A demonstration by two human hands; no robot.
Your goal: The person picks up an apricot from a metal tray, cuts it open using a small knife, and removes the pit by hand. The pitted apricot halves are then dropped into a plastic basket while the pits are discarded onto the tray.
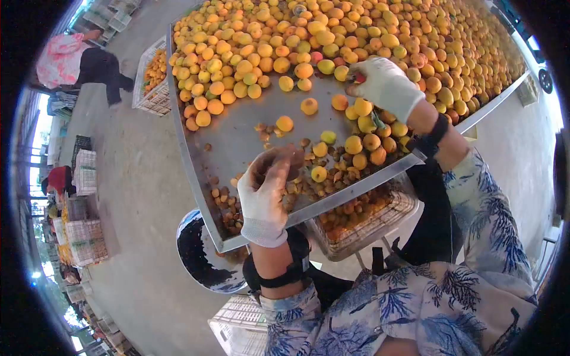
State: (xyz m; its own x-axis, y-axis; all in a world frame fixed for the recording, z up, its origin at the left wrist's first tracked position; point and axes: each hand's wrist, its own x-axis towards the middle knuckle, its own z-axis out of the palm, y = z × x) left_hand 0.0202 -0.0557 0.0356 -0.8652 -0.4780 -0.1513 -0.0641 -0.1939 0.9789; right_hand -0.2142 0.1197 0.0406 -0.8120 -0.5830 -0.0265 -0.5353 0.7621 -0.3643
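Orange fruit (363, 107) lies around the right hand (383, 84) and beyond the left hand (265, 193) (both curled, contents unclear).

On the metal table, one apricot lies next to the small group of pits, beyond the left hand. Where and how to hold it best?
Probably from above, thumb and fingers of the left hand around the widest part of the apricot. It is round, and pits lie on its left, while bare metal on its right leaves finger room.
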